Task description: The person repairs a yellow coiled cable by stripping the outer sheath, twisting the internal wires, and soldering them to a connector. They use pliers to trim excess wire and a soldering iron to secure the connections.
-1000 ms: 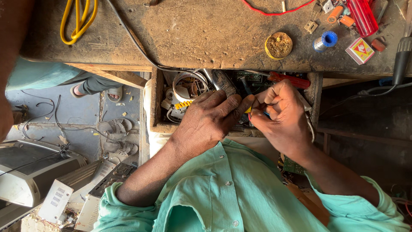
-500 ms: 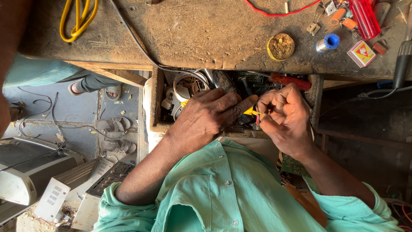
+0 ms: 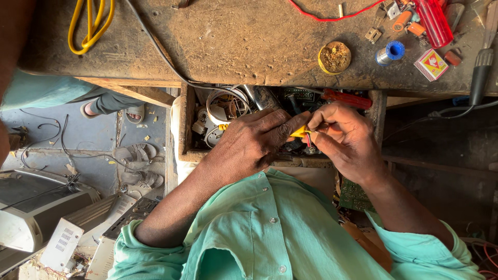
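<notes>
I'm looking straight down at both hands over an open drawer (image 3: pixel 185 124) full of parts, just under the edge of the tabletop (image 3: pixel 233 41). The left hand (image 3: pixel 249 148) has its fingers closed on a small yellow piece (image 3: pixel 301 132), thumb and forefinger pinching one end. The right hand (image 3: pixel 347 140) meets it from the other side, its fingers curled tight on the same piece, where a thin red wire (image 3: pixel 308 140) hangs out. So the piece sits between the two hands, above the drawer and clear of the tabletop.

I'd judge the step to be fine work on that piece and its wire, mid-way. What comes after calls for a steady left pinch while the right fingertips do the small motion. A red-handled screwdriver (image 3: pixel 346 98) lies in the drawer just beyond the right hand. A round tin (image 3: pixel 334 57) sits on the tabletop nearby.
</notes>
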